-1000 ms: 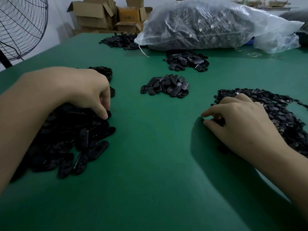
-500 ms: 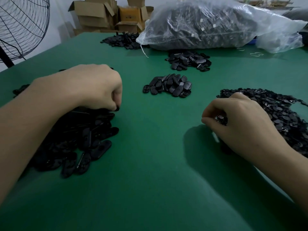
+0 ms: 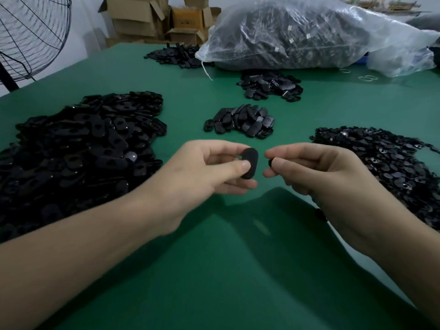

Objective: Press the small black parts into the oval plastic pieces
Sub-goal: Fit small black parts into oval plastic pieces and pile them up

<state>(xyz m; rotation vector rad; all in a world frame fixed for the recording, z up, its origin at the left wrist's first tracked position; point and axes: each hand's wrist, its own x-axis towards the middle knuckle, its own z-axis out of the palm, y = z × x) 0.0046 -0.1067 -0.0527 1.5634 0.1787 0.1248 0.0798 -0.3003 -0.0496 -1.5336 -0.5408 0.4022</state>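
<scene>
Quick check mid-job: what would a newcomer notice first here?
At centre, the left hand holds an oval piece and the right hand pinches a small black part beside it. A heap of ovals lies left, a heap of small parts right, a big clear bag at the back.

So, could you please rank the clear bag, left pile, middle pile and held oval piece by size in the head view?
1-2. clear bag and left pile: about alike; the pile lies nearer the camera, so I won't rank them.
3. middle pile
4. oval piece, smallest though nearest.
</scene>
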